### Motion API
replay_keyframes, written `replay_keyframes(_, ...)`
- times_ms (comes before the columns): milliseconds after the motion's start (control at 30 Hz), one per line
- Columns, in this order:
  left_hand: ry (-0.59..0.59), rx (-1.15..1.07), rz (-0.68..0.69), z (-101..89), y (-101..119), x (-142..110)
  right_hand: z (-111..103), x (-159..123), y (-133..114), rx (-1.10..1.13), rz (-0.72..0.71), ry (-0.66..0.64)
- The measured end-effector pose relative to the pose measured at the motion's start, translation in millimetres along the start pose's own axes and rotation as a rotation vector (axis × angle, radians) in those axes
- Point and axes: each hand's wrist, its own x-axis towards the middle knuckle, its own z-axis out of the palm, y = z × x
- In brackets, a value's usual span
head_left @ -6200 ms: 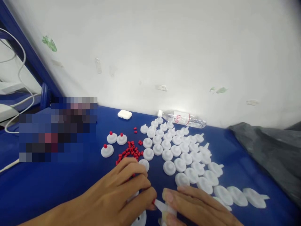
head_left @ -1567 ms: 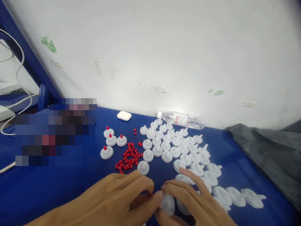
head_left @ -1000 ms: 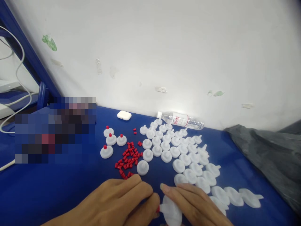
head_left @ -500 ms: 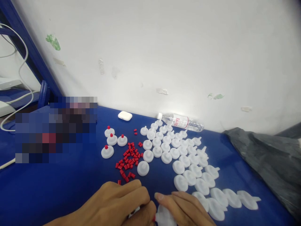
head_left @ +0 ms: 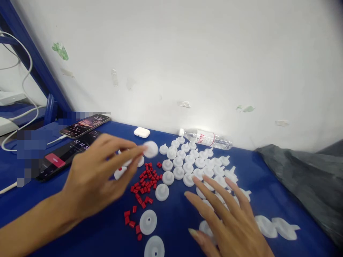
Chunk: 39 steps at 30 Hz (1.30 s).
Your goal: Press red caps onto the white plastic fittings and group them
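My left hand [head_left: 100, 175], raised over the left part of the table, pinches a round white plastic disc [head_left: 151, 149] at its edge between thumb and fingertips. Behind these fingers, white stemmed discs with red caps are partly covered. My right hand [head_left: 230, 217] holds nothing; its fingers spread over the group of white stemmed discs [head_left: 178, 173] and hide some of them. Small red caps [head_left: 146, 184] lie loose between the two hands. Nearer to me are two more white discs [head_left: 148, 222], each showing a small central hole.
A clear plastic bottle [head_left: 206, 138] lies along the wall, and a small white case [head_left: 142, 132] is to its left. Two phones [head_left: 85, 125] rest at the left beside white cables [head_left: 29, 78]. Dark grey plastic sheeting [head_left: 300, 182] covers the right side of the blue table [head_left: 91, 228].
My hands have moved apart from the near edge. The left went up and leftward with a white disc in its pinch; the right opened and spread over the white discs.
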Motion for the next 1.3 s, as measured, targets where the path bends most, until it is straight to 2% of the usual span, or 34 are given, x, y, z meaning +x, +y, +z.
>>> replay_keyframes(100, -0.034, 0.067, -0.022, 4.7, -27, 9, 5, -1, 1, -0.02, 0.072, -0.023)
replay_keyframes(200, -0.114, 0.065, -0.041, 10.9, -42, 7, 10, -5, -1, -0.04, 0.085, -0.029)
replay_keyframes(400, -0.264, 0.034, -0.102, 20.7, -52, -2, 14, -15, 0, -0.118, 0.109, -0.091)
replay_keyframes(500, -0.304, 0.018, -0.123, 22.0, -53, -1, 14, -14, -1, -0.109, 0.073, -0.093)
replay_keyframes(567, -0.302, 0.011, -0.138, 21.9, -53, -1, 13, -11, -5, -0.071, 0.039, -0.081)
replay_keyframes(700, -0.311, 0.002, -0.149, 22.1, -52, -1, 10, -7, -10, 0.017, 0.059, -0.025)
replay_keyframes(867, -0.333, -0.009, -0.142, 24.7, -56, -3, 8, -12, -3, -0.112, -0.011, -0.082)
replay_keyframes(1033, -0.354, -0.025, -0.135, 26.3, -57, -6, 12, -15, 1, -0.11, -0.035, -0.145)
replay_keyframes(1200, -0.282, -0.037, -0.12, 20.3, -48, 2, 13, -12, -1, -0.066, -0.025, -0.122)
replay_keyframes(1300, -0.222, -0.103, -0.027, 11.4, -37, 8, 15, -10, -8, 0.022, 0.037, -0.057)
